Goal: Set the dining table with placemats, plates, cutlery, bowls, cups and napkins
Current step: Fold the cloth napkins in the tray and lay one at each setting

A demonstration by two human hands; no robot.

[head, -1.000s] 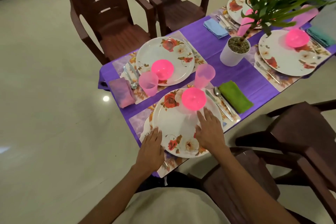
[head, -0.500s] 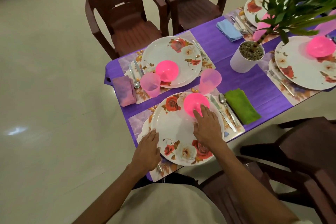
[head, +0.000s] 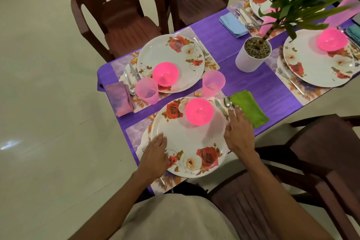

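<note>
A white plate with red roses (head: 187,142) lies on the near floral placemat (head: 136,132), and a pink bowl (head: 199,112) stands on its far part. My left hand (head: 153,156) rests flat on the plate's left rim. My right hand (head: 239,132) lies with straight fingers at the plate's right rim, over the knife (head: 220,107) and beside the spoon (head: 228,102) and green napkin (head: 249,108). A pink cup (head: 212,83) stands beyond the bowl.
Across the purple tablecloth (head: 253,85) is a second setting with plate (head: 171,58), pink bowl (head: 165,73), pink cup (head: 147,90) and mauve napkin (head: 120,98). A white plant pot (head: 251,56) stands mid-table. Two more settings lie right. Brown chairs (head: 116,11) surround the table.
My right hand has left the pink bowl and moved right to the plate's rim by the cutlery. My left hand stays on the left rim.
</note>
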